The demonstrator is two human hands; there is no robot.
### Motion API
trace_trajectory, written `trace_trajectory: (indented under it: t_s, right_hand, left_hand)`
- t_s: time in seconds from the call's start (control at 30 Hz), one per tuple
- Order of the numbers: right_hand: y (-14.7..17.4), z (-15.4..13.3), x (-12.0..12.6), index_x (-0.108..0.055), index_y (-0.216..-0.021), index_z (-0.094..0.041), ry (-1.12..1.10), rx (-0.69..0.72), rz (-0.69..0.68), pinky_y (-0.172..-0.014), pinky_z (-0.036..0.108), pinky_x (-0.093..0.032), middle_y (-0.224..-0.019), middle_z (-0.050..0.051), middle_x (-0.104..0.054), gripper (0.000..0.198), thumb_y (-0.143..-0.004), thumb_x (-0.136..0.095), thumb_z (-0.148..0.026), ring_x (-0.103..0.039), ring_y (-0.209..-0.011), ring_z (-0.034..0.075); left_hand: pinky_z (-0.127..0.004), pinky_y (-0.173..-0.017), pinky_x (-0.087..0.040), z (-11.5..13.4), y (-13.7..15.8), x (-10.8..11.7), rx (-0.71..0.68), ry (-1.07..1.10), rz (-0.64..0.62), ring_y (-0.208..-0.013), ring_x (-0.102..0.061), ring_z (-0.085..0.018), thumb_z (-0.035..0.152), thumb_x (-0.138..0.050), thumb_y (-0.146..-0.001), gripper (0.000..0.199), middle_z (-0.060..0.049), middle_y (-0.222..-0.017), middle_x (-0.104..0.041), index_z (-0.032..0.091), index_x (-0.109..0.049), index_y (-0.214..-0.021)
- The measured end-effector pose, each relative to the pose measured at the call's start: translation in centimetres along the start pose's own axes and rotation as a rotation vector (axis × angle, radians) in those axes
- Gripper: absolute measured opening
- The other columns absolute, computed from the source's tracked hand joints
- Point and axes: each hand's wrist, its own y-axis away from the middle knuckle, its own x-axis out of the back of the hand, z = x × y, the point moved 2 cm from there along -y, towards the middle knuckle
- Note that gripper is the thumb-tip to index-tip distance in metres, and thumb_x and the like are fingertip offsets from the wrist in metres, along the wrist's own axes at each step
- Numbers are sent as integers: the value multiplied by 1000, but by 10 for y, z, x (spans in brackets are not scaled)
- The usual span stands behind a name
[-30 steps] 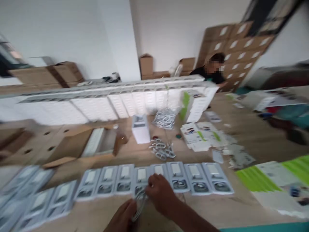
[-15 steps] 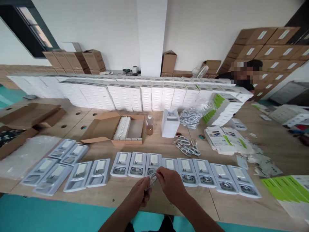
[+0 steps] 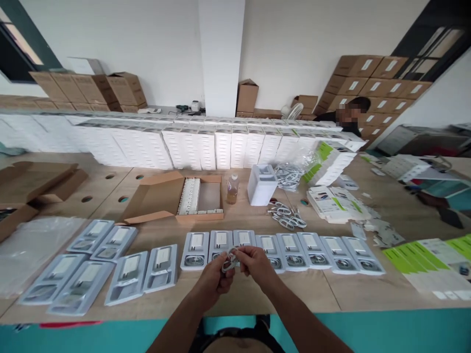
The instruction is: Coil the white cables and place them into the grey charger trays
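Observation:
A coiled grey-white charging cable (image 3: 228,262) is held between my two hands above the front of the table. My left hand (image 3: 215,277) is closed around its lower left side. With fingers pinched, my right hand (image 3: 255,264) grips the coil's right side. Just behind them runs a row of pale plastic trays (image 3: 289,250), each with a white charger block; those whose lower recess shows have a coiled cable in it. To the left, the nearest trays (image 3: 161,267) hold a block and no cable in the lower recess. Several loose coiled cables (image 3: 287,216) lie farther back.
An open carton (image 3: 200,215) with white blocks, a bottle (image 3: 232,189) and stacked white trays (image 3: 262,185) stand mid-table. Bagged cables (image 3: 289,176), flat printed cartons (image 3: 331,203) and green-white sleeves (image 3: 415,262) lie right. White boxes (image 3: 187,147) line the back; a person (image 3: 348,120) is behind.
The view has turned and shifted, moving the trays in the picture. Both hands still hold the cable, its loop now showing more openly between the fingers.

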Motion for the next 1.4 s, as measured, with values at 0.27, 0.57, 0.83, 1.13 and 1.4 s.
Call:
trace_trajectory:
  t_s: [0.27,0.57,0.83,1.13,1.4]
  right_hand:
    - [-1,-15,16,-68,-82,-14,6,13,10,-43,22,-26,-49,-5,-50,35,-81,-62,-48,-38,-40,7]
    - [6,-57,44,-59,-123,-22,767,702,298,-89,38,-48,-126,13,-55,39,-85,-60,-33,-52,-115,26]
    - [-1,-58,46,-70,-93,-20,607,469,3,-67,27,-48,-84,3,-65,15,-86,-60,-30,-60,-72,15]
    - [15,-52,47,-70,-83,-22,1173,671,35,-79,31,-41,-90,5,-66,15,-90,-57,-25,-58,-88,19]
    - [9,-39,36,-58,-85,-22,1021,341,151,-57,26,-30,-69,0,-66,12,-91,-49,-27,-58,-62,16]
  left_hand:
    - [-19,-43,-7,6,-18,-18,-159,-114,8,-45,-27,-3,63,-52,-83,44,7,-65,-39,20,-48,-92]
    - [-21,-51,-26,34,5,-27,-466,-426,106,-55,-35,-8,54,-52,-87,39,6,-69,-42,20,-50,-106]
    - [-25,-63,-40,38,25,-38,-587,-651,223,-69,-48,-13,39,-62,-84,49,-1,-84,-54,21,-49,-128]
    - [-22,-44,-33,27,5,-31,-357,-721,219,-44,-47,-11,41,-49,-86,33,0,-56,-60,14,-63,-99]
    - [-25,-54,-37,10,-16,-20,-498,-866,430,-49,-52,-14,38,-44,-90,31,0,-61,-63,20,-66,-104]
